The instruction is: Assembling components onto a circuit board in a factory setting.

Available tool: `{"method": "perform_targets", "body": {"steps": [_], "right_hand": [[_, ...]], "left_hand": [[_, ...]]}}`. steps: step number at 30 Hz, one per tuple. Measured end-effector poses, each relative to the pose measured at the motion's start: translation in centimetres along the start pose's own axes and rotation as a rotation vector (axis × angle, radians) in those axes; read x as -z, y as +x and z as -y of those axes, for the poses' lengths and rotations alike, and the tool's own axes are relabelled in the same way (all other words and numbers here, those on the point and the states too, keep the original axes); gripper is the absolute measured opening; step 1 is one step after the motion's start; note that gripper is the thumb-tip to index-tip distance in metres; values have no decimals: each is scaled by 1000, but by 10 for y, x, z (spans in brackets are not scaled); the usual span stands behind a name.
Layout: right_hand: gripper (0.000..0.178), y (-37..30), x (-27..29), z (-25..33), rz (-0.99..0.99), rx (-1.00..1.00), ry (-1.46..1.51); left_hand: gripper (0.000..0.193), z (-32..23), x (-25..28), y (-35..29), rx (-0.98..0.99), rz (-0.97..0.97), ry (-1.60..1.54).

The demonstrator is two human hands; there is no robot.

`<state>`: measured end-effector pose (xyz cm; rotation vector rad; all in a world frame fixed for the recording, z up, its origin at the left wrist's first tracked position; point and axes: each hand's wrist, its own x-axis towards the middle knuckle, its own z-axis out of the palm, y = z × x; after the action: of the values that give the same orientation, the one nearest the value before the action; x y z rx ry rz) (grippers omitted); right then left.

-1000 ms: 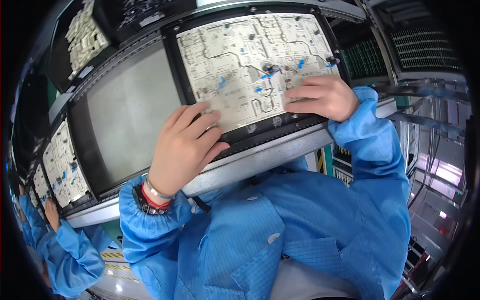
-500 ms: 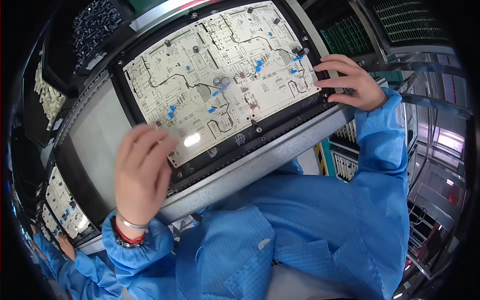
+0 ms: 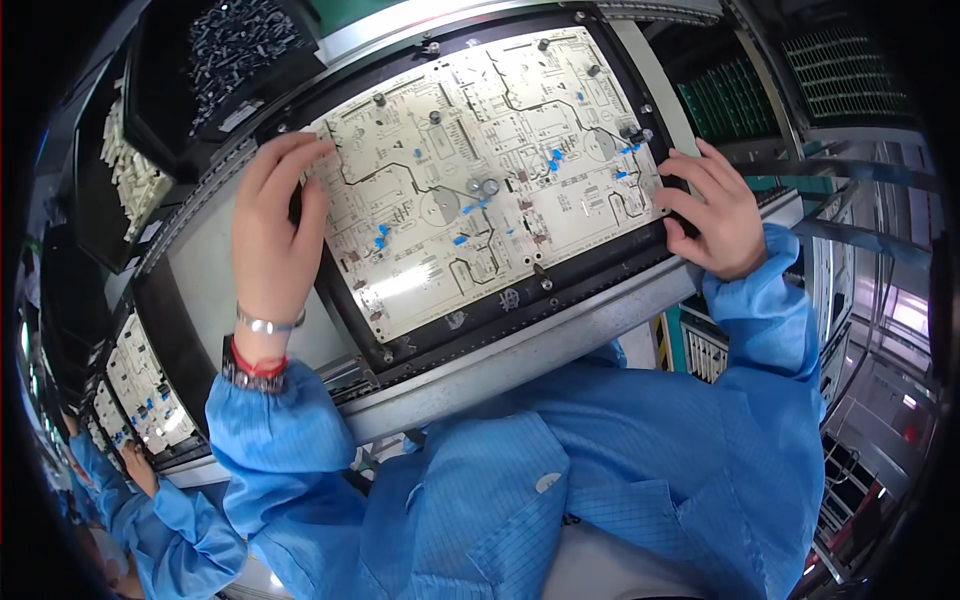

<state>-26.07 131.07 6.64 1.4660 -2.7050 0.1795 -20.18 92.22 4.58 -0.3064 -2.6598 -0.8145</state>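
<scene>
A white circuit board [image 3: 400, 290] lies in a black frame [image 3: 600, 262] on the line in front of me. Small blue parts, dark capacitors and several clear round parts stand up from it. My left hand [image 3: 277, 225] is at the board's left edge, its fingertips over the upper left corner and the thumb apart from them. At the right edge, my right hand [image 3: 717, 215] has its fingers spread and slightly bent, with the tips by the board's border. Neither hand shows anything held. Whether the fingertips press on the board or the frame, I cannot tell.
A metal rail [image 3: 540, 345] runs along the near side of the frame. Bins of dark small parts [image 3: 245, 55] and off-white parts [image 3: 130, 160] stand at the upper left. Another board [image 3: 150, 390] and a co-worker's hand [image 3: 138, 468] are at the lower left. Green boards [image 3: 725, 98] sit at the upper right.
My left hand has gone from the board's lower left corner up to its upper left corner. The right hand stays at the right edge. The whole view has shifted slightly.
</scene>
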Motion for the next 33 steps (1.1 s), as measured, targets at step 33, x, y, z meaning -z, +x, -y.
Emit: {"method": "perform_targets", "body": {"steps": [33], "right_hand": [[9,213,-56,33,-350,41,-234]], "left_hand": [[29,31,-32,6,-43,-213,312]]}}
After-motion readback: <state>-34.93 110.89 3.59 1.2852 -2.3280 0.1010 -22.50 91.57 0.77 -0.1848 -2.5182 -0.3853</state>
